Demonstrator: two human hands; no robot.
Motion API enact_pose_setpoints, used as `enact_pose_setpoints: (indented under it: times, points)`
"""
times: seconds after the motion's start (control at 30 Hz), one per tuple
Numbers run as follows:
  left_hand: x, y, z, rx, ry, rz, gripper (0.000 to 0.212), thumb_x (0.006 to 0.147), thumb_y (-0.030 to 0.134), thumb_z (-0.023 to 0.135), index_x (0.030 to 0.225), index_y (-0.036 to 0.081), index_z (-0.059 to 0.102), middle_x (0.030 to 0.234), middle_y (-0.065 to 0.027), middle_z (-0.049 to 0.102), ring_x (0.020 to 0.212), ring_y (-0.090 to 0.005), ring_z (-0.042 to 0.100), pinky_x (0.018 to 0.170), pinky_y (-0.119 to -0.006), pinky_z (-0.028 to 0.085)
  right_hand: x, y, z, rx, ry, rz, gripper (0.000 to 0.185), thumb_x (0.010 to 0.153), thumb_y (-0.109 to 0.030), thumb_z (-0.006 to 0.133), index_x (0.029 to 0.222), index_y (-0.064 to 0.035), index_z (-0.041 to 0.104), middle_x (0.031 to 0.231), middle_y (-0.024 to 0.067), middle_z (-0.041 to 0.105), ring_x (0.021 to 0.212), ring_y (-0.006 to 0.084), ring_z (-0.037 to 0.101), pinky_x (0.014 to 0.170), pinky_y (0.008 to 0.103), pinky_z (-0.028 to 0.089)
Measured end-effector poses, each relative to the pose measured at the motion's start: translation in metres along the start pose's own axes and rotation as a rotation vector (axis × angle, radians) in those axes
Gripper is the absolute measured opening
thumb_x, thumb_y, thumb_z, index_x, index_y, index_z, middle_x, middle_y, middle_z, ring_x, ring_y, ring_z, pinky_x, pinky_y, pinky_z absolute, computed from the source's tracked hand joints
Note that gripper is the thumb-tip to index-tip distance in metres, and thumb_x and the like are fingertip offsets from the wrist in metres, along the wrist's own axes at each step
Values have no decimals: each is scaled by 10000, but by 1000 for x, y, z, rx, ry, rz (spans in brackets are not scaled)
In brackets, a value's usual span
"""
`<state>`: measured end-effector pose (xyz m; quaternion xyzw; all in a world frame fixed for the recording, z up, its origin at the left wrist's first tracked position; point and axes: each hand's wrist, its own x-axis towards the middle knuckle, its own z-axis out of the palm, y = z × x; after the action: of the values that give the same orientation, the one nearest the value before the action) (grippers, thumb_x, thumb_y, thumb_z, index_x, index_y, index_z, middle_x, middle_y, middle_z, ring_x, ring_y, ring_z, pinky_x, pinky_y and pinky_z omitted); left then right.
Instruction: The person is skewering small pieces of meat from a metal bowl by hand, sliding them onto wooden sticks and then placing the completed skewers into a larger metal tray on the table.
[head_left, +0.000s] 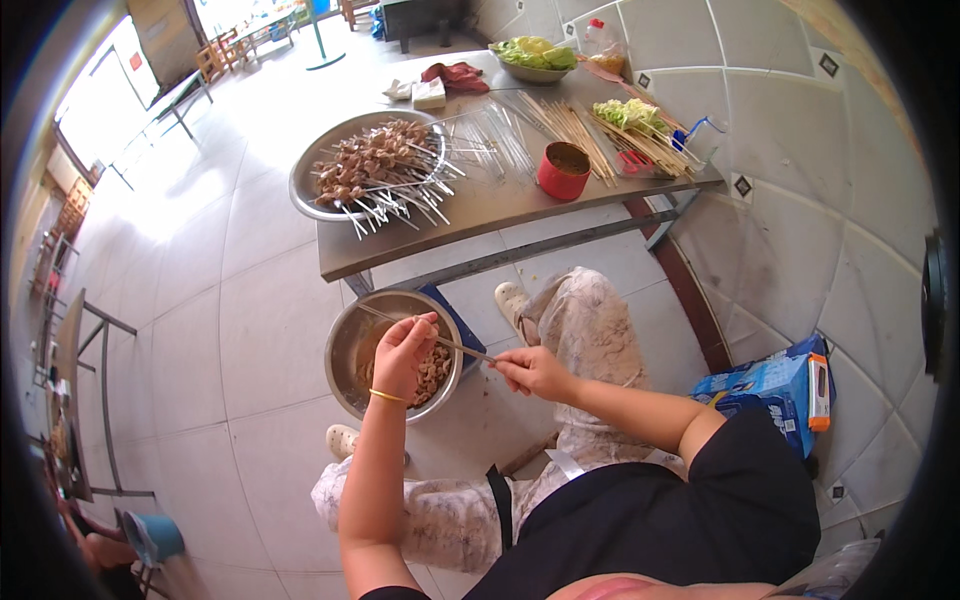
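Note:
My right hand (536, 373) grips one end of a thin metal skewer (466, 350). Farther along it, the fingers of my left hand (405, 349) are pinched around the skewer; whether meat sits under them is hidden. The skewer's tip reaches over a steel bowl (337, 375) below. Small pieces of raw meat (433, 375) lie in that bowl, partly covered by my left hand and wrist. On the table, a large steel basin (302, 180) holds a heap of meat skewers (375, 165), their metal ends sticking out over the rim.
The metal table (465, 217) also carries loose metal skewers (502, 139), bamboo sticks (574, 131), a red tin (564, 171), skewered cabbage (628, 114) and a bowl of leaves (534, 61). A blue box (772, 390) stands by the tiled wall. A blue bucket (155, 536) is at left.

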<state>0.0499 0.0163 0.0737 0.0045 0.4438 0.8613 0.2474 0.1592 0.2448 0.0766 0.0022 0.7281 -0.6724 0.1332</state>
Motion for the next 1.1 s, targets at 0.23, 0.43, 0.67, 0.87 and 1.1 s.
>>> enact_pose_setpoints:
  times: [0.23, 0.43, 0.67, 0.87, 1.1]
  points:
    - [3, -2, -1, 147, 29, -26, 244, 871, 177, 675, 1031, -3, 643, 938, -22, 646, 839, -74, 592, 746, -202, 481, 33, 16, 11, 217, 125, 25, 294, 979, -280, 492, 987, -13, 615, 669, 14, 579, 539, 60, 514, 484, 191, 399]
    - [9, 2, -19, 168, 50, -10, 287, 881, 206, 666, 1064, -12, 626, 992, -54, 654, 895, -105, 615, 830, -243, 492, 63, 7, 7, 19, -236, 148, 299, 972, -294, 506, 1009, -10, 592, 711, 31, 610, 573, 80, 556, 522, 202, 435]
    - [16, -3, -26, 154, 98, -37, 288, 872, 201, 676, 1060, -9, 618, 1084, -72, 649, 925, -117, 614, 838, -256, 495, 111, -15, 25, 23, -375, 243, 209, 955, -247, 532, 948, -40, 558, 684, 19, 588, 519, 76, 523, 458, 204, 389]
    - [19, 8, -48, 34, 406, 74, 278, 858, 217, 697, 1046, 21, 632, 950, -21, 652, 887, -89, 596, 775, -221, 492, 129, 12, 29, 233, -302, 206, 189, 964, -196, 510, 1005, -16, 551, 674, 33, 597, 459, 66, 478, 427, 187, 350]
    - [11, 33, -70, -189, 475, 82, 204, 912, 213, 623, 1040, 55, 622, 1030, -83, 669, 914, -133, 631, 787, -228, 532, 121, -8, 36, 226, -255, 145, 193, 939, -111, 513, 1075, 17, 461, 667, 82, 605, 412, 73, 465, 402, 196, 370]
